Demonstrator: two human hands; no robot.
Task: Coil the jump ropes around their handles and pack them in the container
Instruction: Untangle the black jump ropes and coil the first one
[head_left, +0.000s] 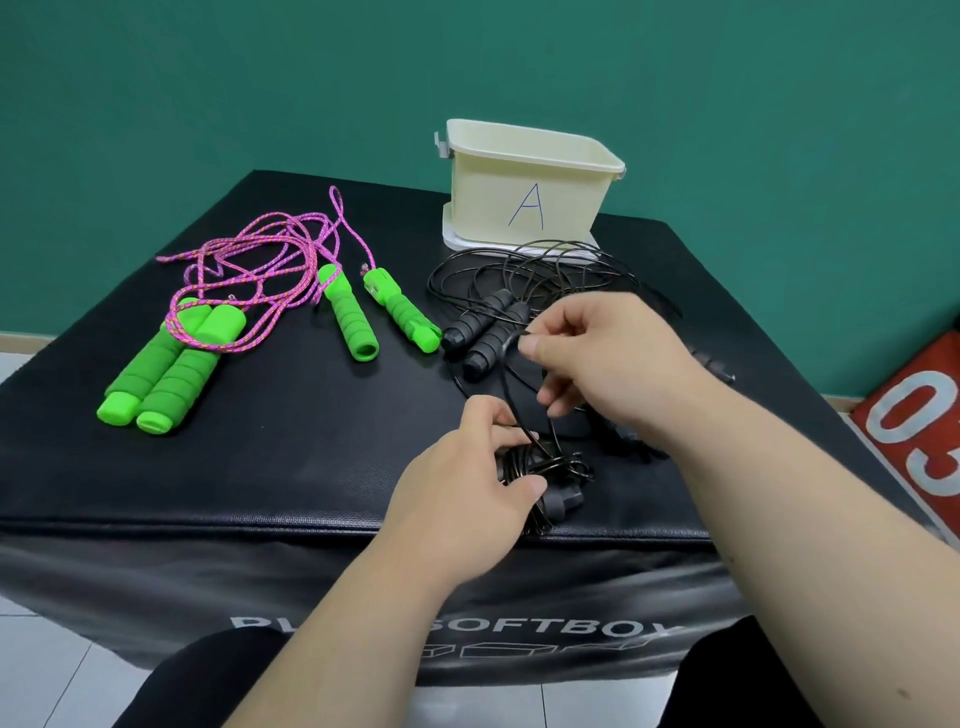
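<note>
Gripping a pair of black handles (558, 501) already wound with several turns of thin black cord (506, 384), the left hand (462, 483) sits at 6 o'clock on the black padded worktop (260, 447), fingers and thumb curled round the bundle. Right hand (597, 353) is just above it toward 1 o'clock, thumb and forefinger pinching a raised loop of the same cord, other fingers loosely bent. A second black jump rope (485, 332) lies at centre, its two handles side by side and its cord spread in loose loops toward 12 o'clock, reaching the foot of the container (519, 202) — cream, open-topped, marked "A", at the worktop's 12 o'clock edge; its inside is not visible. At 9 o'clock a pair of green foam handles (171, 364) lies touching, with pink cord (260, 244) looped over it. Two more green handles (345, 317) lie apart near 11 o'clock — the pink cords of both ropes tangle together behind them. A red panel (914, 415) with white digits stands at 3 o'clock, off the worktop.
</note>
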